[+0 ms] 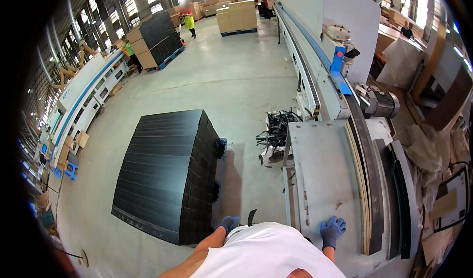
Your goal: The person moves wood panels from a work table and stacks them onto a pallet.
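My left hand, in a blue glove, hangs by my side next to the near corner of a tall stack of black panels. Its fingers look loosely stretched, and I see nothing in them. A short dark strip shows just right of it, apart from the fingers. Also gloved in blue, my right hand lies with spread fingers on a grey metal table. Long narrow boards, some pale-edged and some dark, lie along the table's right side, close to that hand.
Black offcut strips overflow a container beyond the table. A long machine with a blue part and red button runs ahead on the right; another machine stands left. Farther off are a dark panel stack, pale stacks and several people.
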Demonstrator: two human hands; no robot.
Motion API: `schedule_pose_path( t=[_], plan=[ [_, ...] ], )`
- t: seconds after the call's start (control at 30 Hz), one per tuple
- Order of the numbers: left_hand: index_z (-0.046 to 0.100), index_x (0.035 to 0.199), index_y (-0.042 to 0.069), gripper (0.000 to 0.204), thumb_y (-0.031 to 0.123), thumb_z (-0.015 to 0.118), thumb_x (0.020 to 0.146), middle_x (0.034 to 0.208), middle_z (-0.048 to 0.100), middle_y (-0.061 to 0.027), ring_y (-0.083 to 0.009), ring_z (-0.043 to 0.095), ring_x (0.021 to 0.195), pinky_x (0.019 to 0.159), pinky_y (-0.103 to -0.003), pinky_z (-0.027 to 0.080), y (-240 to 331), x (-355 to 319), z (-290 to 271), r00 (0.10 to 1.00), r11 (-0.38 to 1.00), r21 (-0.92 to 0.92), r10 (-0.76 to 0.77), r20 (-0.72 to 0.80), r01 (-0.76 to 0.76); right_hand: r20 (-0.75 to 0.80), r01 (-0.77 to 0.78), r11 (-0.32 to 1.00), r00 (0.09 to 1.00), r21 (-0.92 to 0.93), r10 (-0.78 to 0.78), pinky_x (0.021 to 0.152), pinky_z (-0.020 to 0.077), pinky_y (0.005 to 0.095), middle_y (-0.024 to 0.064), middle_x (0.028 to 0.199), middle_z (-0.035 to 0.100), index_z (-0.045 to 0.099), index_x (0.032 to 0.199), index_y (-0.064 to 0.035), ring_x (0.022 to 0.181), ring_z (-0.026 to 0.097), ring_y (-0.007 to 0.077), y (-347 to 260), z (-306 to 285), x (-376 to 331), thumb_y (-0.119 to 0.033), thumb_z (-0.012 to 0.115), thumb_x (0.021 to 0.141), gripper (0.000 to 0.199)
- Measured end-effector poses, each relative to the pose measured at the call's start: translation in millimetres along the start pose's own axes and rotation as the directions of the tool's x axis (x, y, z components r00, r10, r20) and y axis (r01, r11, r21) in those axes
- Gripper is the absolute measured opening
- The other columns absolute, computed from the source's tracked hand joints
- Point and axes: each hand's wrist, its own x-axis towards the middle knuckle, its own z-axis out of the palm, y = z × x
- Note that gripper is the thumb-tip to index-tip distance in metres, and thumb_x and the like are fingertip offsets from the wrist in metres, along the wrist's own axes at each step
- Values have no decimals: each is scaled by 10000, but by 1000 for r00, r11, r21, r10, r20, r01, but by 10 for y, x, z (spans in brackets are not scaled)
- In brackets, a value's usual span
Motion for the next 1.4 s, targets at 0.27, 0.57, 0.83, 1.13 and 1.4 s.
schedule_pose_path(
  t=[0.27, 0.57, 0.83, 1.13, 1.4],
  plan=[
    [684, 950, -22, 518, 449, 487, 862, 990, 653, -281, -409, 655, 940, 775, -467, 475, 2, 21, -80, 998, 998, 52, -34, -61, 37, -21, 7, 1000, 1000, -6, -8, 1039, 279, 599, 263, 1344, 448, 514, 1292, -65, 1300, 359, 466, -27, 36, -12, -371, 636, 746, 638],
    [678, 968, 10, 448, 411, 518, 849, 1021, 636, -285, -410, 635, 984, 784, -463, 471, 206, -100, -207, 997, 997, -48, -67, -22, 66, 16, -11, 1000, 1000, -5, 11, 1045, 276, 591, 261, 1340, 451, 511, 1310, -83, 1300, 364, 452, -31, 8, 20, -402, 642, 738, 668],
    [674, 941, 21, 446, 440, 550, 854, 953, 644, -268, -425, 635, 879, 719, -473, 465, 129, 46, -270, 999, 999, 26, 39, 0, -39, -55, 61, 998, 997, 25, -59, 949, 393, 543, 214, 1234, 520, 594, 1116, -94, 1191, 454, 422, 113, 110, 88, -354, 670, 729, 472],
    [645, 685, 28, 305, 296, 654, 828, 618, 591, -105, -214, 573, 513, 477, -424, 414, 256, 40, -250, 1000, 947, -320, 5, -14, -9, -68, 188, 957, 982, 220, -177, 865, 449, 490, 182, 930, 577, 599, 814, -68, 979, 526, 386, 311, 425, -89, -239, 628, 764, 181],
    [712, 834, 27, 458, 469, 593, 834, 798, 689, -216, -335, 688, 681, 626, -440, 509, -140, 398, -8, 997, 998, 8, 69, 47, -69, 77, 147, 981, 985, 124, -158, 900, 454, 490, 235, 1027, 583, 621, 1011, -91, 1035, 528, 422, 111, 410, -389, -310, 623, 757, 335]
  ],
)
